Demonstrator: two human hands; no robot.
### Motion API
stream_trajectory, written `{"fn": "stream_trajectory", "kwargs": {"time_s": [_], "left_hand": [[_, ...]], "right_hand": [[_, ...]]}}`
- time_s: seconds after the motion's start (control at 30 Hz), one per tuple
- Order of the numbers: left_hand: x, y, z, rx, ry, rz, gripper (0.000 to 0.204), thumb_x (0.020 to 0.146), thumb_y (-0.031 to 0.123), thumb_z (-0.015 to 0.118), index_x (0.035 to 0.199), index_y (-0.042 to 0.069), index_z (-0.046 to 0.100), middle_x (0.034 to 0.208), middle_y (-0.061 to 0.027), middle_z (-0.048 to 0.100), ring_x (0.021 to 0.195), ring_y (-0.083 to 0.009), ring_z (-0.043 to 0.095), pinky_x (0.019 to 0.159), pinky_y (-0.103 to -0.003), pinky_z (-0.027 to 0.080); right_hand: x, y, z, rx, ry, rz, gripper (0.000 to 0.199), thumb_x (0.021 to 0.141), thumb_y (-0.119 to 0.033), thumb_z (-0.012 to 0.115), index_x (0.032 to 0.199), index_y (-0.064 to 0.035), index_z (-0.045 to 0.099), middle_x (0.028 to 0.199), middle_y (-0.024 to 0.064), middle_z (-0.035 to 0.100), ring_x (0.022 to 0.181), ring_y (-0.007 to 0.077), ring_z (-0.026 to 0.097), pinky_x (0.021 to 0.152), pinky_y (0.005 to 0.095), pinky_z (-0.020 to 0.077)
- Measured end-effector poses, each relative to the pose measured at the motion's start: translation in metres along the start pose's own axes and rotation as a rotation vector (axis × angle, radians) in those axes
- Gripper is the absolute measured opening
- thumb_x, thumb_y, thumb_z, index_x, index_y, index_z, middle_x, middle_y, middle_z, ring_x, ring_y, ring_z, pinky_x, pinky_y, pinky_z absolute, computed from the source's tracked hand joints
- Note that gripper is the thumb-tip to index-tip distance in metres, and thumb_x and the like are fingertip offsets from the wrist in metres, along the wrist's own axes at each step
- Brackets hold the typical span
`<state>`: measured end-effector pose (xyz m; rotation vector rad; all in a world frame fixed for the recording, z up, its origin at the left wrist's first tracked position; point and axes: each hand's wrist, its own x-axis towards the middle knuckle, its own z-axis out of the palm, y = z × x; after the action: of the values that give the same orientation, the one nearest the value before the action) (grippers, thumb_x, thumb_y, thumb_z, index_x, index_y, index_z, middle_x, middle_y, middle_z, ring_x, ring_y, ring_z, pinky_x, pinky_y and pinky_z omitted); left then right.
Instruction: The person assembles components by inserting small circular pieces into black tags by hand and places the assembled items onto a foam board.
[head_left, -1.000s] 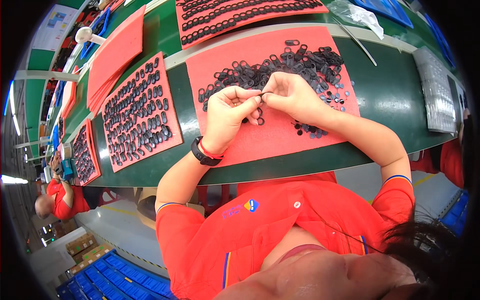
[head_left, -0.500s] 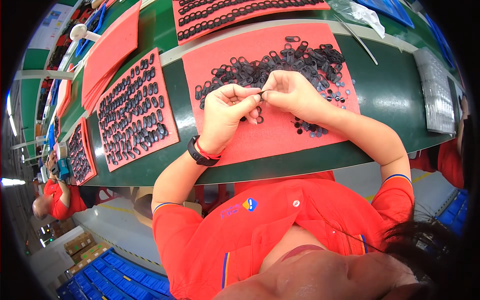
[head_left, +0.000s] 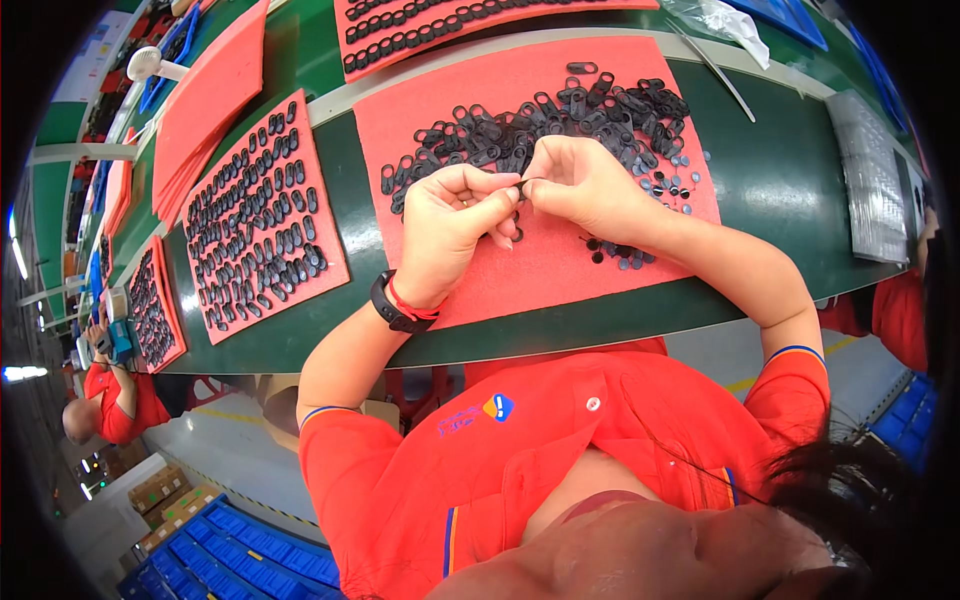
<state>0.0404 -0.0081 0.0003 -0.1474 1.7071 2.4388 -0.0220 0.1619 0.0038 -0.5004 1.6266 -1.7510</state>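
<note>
My left hand (head_left: 447,228) and my right hand (head_left: 585,188) meet fingertip to fingertip over a red foam mat (head_left: 560,270). Together they pinch one small black oval rubber ring (head_left: 523,184). A loose pile of the same black rings (head_left: 540,125) lies on the mat just beyond my hands. A few small black round pieces (head_left: 620,255) are scattered under and right of my right wrist. A black band with a red cord sits on my left wrist.
A second red mat (head_left: 262,220) to the left holds several rows of sorted black rings; more such mats run along the green bench (head_left: 780,170). A grey ribbed tray (head_left: 870,180) lies at right. Another person in red (head_left: 105,400) works at far left.
Both hands stay together on the ring, with only slight finger movement. The view has shifted a little; nothing was picked up or set down.
</note>
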Motion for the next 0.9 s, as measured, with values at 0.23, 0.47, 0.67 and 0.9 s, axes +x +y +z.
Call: {"fn": "stream_trajectory", "kwargs": {"time_s": [0.23,0.47,0.67,0.9], "left_hand": [[0.0003,0.0084,0.0006,-0.007,-0.014,0.023,0.014,0.08,0.0,0.061,0.093,-0.004,0.061,0.079,-0.0111,0.063,0.062,-0.0129,0.061,0.054,-0.024,0.054],[0.0005,0.0063,0.0005,0.004,-0.002,0.011,0.013,0.081,0.0,0.06,0.093,-0.003,0.061,0.078,-0.0095,0.064,0.059,-0.0094,0.059,0.052,-0.02,0.05],[0.0018,0.008,0.0007,0.023,0.002,-0.011,0.012,0.081,0.0,0.06,0.092,-0.003,0.061,0.079,-0.01,0.064,0.06,-0.0092,0.059,0.052,-0.02,0.049],[0.0027,0.0053,-0.0001,-0.002,0.001,0.006,0.01,0.079,0.0,0.061,0.089,-0.003,0.061,0.075,-0.0094,0.063,0.058,-0.0118,0.06,0.052,-0.023,0.052]], "right_hand": [[0.0017,-0.0053,-0.0025,0.064,-0.017,-0.006,0.012,0.08,-0.013,0.058,0.079,-0.0046,0.049,0.069,-0.0002,0.052,0.058,0.0033,0.043,0.048,0.0178,0.0311],[0.0007,-0.0079,-0.0021,0.102,-0.01,0.023,0.01,0.077,-0.008,0.057,0.079,0.0002,0.051,0.074,0.0047,0.057,0.067,0.0083,0.054,0.061,0.0209,0.0439],[0.001,-0.0076,-0.0037,0.106,0.002,0.029,0.01,0.077,-0.007,0.057,0.078,0.0002,0.051,0.074,0.0046,0.057,0.067,0.0081,0.054,0.061,0.0213,0.0445],[0.0013,-0.0024,-0.0019,0.078,-0.019,-0.009,0.011,0.08,-0.011,0.058,0.079,-0.0036,0.049,0.067,-0.0021,0.049,0.056,0.0022,0.039,0.046,0.0184,0.0289]]}}
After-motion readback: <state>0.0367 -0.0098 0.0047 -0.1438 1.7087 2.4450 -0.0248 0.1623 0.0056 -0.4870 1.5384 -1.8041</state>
